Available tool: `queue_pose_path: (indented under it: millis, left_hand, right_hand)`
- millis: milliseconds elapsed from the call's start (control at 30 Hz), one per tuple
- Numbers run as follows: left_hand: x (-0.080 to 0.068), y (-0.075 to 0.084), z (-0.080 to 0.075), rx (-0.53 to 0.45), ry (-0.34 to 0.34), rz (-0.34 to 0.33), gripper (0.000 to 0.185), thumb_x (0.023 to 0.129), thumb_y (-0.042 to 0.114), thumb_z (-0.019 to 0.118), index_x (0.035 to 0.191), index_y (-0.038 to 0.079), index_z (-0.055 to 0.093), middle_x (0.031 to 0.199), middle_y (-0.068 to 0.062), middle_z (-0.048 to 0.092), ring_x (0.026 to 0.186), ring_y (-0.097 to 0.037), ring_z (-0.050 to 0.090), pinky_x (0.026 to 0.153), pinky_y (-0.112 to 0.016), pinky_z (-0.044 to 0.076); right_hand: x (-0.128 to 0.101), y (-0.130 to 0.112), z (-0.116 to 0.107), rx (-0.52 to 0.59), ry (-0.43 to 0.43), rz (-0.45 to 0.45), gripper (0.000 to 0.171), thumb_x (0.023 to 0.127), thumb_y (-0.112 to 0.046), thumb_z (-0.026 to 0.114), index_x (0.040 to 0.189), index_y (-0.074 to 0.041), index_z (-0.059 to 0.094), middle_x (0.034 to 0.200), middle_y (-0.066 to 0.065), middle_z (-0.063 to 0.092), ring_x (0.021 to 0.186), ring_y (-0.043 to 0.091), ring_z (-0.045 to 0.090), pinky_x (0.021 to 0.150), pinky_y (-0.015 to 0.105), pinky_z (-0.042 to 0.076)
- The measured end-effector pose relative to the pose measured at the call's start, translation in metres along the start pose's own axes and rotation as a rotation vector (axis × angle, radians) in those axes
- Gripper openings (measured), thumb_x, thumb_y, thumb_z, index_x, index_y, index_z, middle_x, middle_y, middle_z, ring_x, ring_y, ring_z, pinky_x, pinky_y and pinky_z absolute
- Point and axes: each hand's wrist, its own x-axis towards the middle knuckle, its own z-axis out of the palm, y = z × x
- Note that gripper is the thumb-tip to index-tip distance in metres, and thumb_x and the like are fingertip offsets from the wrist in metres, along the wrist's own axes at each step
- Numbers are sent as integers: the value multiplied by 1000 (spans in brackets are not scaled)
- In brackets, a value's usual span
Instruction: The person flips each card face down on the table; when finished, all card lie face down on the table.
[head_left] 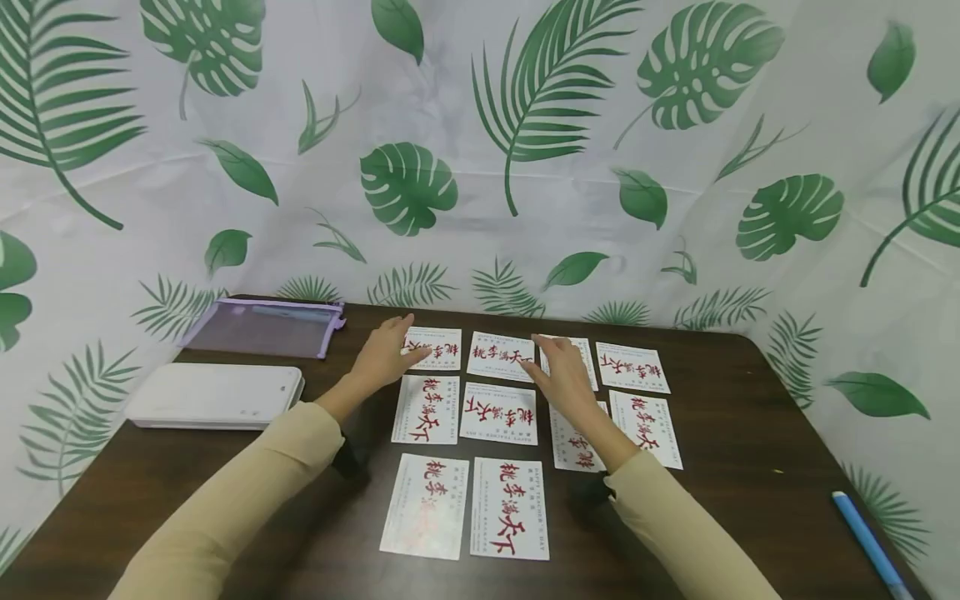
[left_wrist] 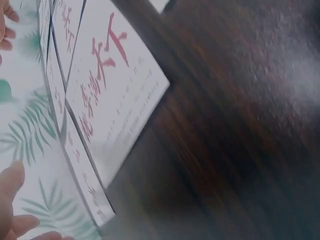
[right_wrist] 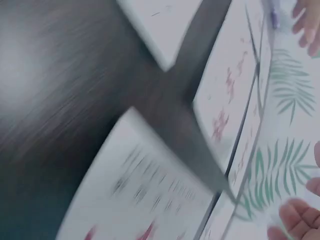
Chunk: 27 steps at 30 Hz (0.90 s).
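Observation:
Several white cards with red characters lie in three rows on the dark table [head_left: 750, 467]. My left hand [head_left: 388, 352] lies flat with straight fingers on the top-left card [head_left: 441, 350]. My right hand [head_left: 558, 372] rests with straight fingers over the third top-row card [head_left: 583, 354], its fingertips at the edge of the second card [head_left: 497, 357]. Neither hand holds anything. The left wrist view is blurred and shows a card [left_wrist: 115, 95] edge-on and fingertips [left_wrist: 12, 182]. In the equally blurred right wrist view a card [right_wrist: 150, 200] and fingertips [right_wrist: 295, 220] appear.
A white flat device [head_left: 213, 396] sits at the left of the table, with a purple mesh pouch [head_left: 262, 327] behind it. A blue pen [head_left: 870, 540] lies near the right front corner. A leaf-print cloth [head_left: 525, 167] walls the table on three sides.

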Motion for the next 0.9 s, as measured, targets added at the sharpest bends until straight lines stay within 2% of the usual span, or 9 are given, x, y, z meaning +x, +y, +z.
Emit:
queue_pose_path:
  millis: [167, 300, 400, 500, 667, 800, 900]
  left_hand:
    - [9, -14, -2, -110, 21, -75, 65, 89, 25, 64, 140, -6, 36, 138, -28, 43, 123, -43, 45, 100, -52, 39]
    - [13, -25, -2, -160, 19, -138, 62, 88, 20, 66, 138, -6, 39, 132, -26, 50, 113, -38, 56, 93, -47, 47]
    - [16, -31, -1, -181, 10, -171, 62, 88, 19, 66, 138, -6, 40, 130, -26, 52, 110, -36, 57, 91, -45, 48]
    - [18, -35, 0, -200, -1, -188, 63, 87, 18, 67, 138, -6, 39, 130, -26, 52, 110, -36, 58, 90, -44, 49]
    - [23, -38, 3, -204, 4, -202, 63, 85, 16, 69, 137, -7, 41, 129, -27, 53, 117, -39, 52, 97, -46, 44]
    - [28, -39, 8, -208, -4, -218, 63, 84, 14, 70, 137, -6, 41, 128, -27, 53, 123, -41, 45, 101, -47, 40]
    - [32, -41, 12, -181, -14, -216, 62, 83, 13, 70, 136, -5, 44, 126, -25, 55, 120, -40, 48, 98, -46, 43]
  right_hand:
    - [22, -15, 14, 219, -38, 66, 41, 87, -15, 67, 122, 3, 58, 92, 15, 61, 86, 28, 58, 73, 40, 49]
    - [38, -27, 30, 359, -81, 148, 39, 87, -13, 67, 123, 1, 58, 90, 13, 63, 83, 24, 59, 72, 34, 51]
    - [48, -34, 42, 420, -102, 173, 40, 86, -11, 67, 123, 2, 58, 89, 12, 64, 80, 22, 60, 68, 28, 50]
    - [55, -40, 53, 456, -125, 195, 41, 85, -10, 68, 123, 3, 58, 87, 11, 64, 77, 19, 59, 63, 24, 48]
    - [65, -45, 66, 492, -166, 243, 43, 85, -9, 68, 124, 3, 56, 85, 10, 65, 70, 14, 56, 59, 23, 44]
    - [72, -49, 76, 465, -182, 264, 43, 84, -9, 69, 125, 1, 57, 82, 8, 64, 66, 11, 52, 61, 23, 43]
    - [77, -51, 83, 423, -199, 269, 44, 84, -8, 69, 125, 1, 57, 80, 7, 62, 64, 11, 48, 59, 23, 41]
